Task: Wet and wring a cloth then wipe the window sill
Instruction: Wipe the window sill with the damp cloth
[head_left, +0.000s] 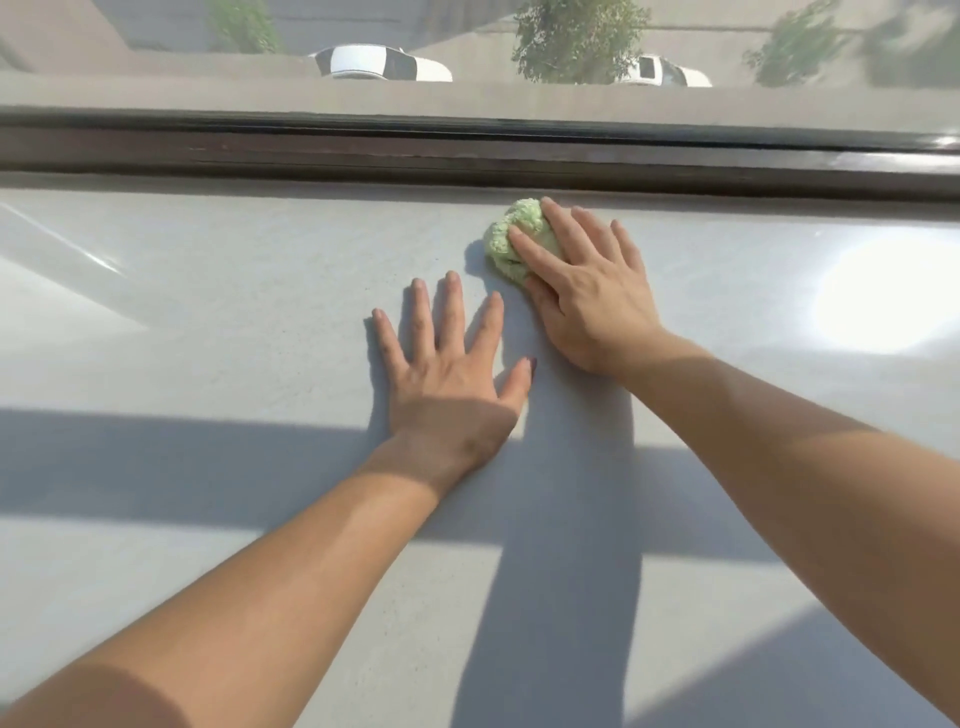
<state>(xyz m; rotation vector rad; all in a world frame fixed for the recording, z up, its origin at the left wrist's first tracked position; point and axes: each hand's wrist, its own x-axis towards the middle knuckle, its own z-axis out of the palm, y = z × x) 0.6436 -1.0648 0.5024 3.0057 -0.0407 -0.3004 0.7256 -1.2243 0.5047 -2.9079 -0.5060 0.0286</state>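
A bunched light-green cloth (506, 234) lies on the wide pale grey window sill (208, 312), close to the dark window frame. My right hand (587, 291) presses down on the cloth, fingers spread over its right half and thumb hooked round its near side. My left hand (447, 374) rests flat on the sill just left of and nearer than the right hand, fingers apart and holding nothing. Both bare forearms reach in from the bottom of the view.
The dark brown window frame rail (467, 150) runs across the far edge of the sill, with glass above it. Through the glass I see parked white cars (379, 62) and trees below. Shadow bands and a bright glare patch (883, 296) lie on the sill.
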